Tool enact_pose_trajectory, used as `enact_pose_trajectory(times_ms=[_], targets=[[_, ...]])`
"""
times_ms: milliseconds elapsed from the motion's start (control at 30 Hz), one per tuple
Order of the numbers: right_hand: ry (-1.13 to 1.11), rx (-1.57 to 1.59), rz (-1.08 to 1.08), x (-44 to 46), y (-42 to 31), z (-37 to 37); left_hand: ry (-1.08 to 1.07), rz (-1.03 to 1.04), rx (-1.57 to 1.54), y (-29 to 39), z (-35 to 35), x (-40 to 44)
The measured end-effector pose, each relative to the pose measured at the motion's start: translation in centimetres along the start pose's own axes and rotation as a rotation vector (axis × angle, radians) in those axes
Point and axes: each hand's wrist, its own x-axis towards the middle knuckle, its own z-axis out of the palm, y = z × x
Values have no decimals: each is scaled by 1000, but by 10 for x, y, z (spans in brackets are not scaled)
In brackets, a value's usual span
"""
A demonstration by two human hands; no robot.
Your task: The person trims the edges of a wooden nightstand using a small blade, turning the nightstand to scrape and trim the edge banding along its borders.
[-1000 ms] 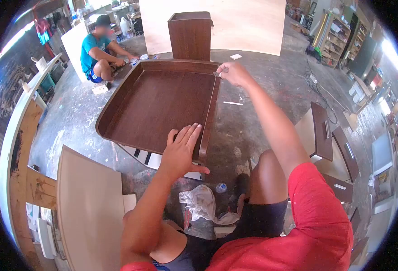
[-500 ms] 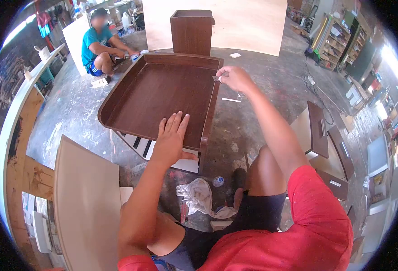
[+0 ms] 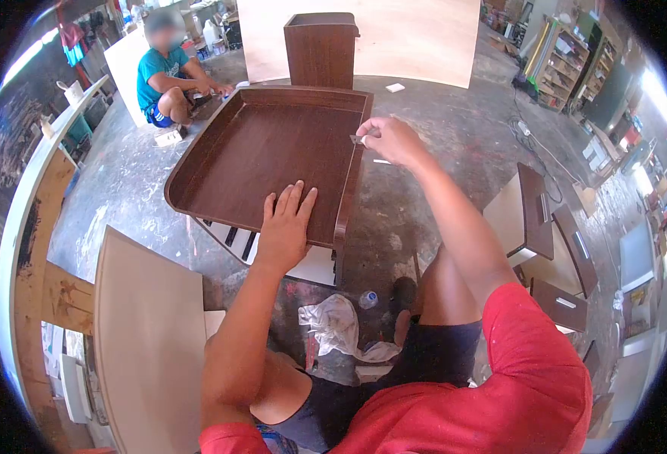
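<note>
A dark brown wooden cabinet (image 3: 273, 151) with a raised rim stands in front of me. My left hand (image 3: 286, 231) lies with fingers spread on its top panel, near the front edge. At the right rim, my right hand (image 3: 390, 141) pinches a small flat blade (image 3: 357, 139) against the edge. The blade's far end is hidden by my fingers. White parts show beneath the cabinet's front edge.
A person (image 3: 168, 76) in a teal shirt crouches at the back left. A brown box (image 3: 321, 57) stands behind the cabinet. Drawers (image 3: 534, 219) lie at right, a pale panel (image 3: 152, 333) at left, a white cloth (image 3: 333, 325) and bottle (image 3: 368, 300) near my feet.
My right hand has slid a little toward me along the right rim with the blade. My left hand has shifted slightly left and away from the right rim, its fingers on the panel.
</note>
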Motion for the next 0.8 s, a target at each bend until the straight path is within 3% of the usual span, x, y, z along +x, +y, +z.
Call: enact_pose_trajectory(times_ms=[800], targets=[[-95, 198, -82, -69, -35, -6, 18, -4, -4, 2, -3, 3]])
